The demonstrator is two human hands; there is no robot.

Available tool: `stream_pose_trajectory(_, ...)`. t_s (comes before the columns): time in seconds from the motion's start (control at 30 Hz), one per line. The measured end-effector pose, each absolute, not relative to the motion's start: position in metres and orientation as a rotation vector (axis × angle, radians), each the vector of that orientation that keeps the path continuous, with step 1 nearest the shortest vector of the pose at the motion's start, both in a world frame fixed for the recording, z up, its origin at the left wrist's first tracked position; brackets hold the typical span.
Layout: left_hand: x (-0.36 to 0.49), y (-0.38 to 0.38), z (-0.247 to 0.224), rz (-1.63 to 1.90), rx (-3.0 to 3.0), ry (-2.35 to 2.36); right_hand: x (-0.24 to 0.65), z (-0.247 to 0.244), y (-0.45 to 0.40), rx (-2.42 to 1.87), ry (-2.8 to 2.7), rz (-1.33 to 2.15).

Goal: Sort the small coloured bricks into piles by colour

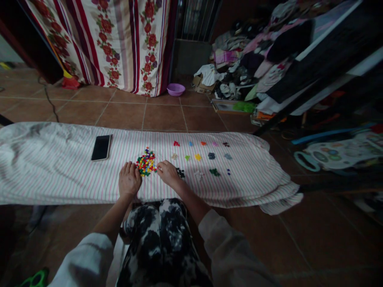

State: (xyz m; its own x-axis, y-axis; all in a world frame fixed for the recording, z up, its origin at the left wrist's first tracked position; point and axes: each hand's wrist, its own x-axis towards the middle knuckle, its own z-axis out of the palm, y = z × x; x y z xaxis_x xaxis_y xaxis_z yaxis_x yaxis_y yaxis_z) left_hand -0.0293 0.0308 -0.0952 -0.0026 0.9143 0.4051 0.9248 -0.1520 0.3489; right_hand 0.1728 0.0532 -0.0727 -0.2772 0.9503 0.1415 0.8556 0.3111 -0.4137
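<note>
A mixed pile of small coloured pieces (pixel 146 162) lies on the striped cloth (pixel 74 175). My left hand (pixel 129 179) rests flat at the pile's left edge, its fingers spread a little. At the right edge, my right hand (pixel 168 172) has its fingertips pinched together; whatever may be between them is too small to name. Small single-colour groups lie to the right, among them red (pixel 176 143), yellow (pixel 198 157), dark grey (pixel 211 156) and green pieces (pixel 214 172). Black pieces (pixel 180 172) are partly hidden behind my right hand.
A phone (pixel 101 148) lies on the cloth left of the pile. Beyond the table, a purple basin (pixel 176 89) stands on the tiled floor near a floral curtain (pixel 119 48). Heaped clothes (pixel 233 56) and a dark slanting frame are at the right.
</note>
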Motion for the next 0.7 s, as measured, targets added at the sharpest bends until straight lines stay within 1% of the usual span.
stream_pose_trajectory(0.37, -0.0307, 0.0303, -0.0957, -0.805, -2.188, -1.956, 0.1749, -0.0751, 0.0543, -1.603, -2.132, 0.463)
stream_pose_trajectory(0.7, -0.0313, 0.0309, -0.1000, -0.833, -2.176, -1.941, 0.1765, -0.0781, 0.0550, -1.590, -2.042, 0.523)
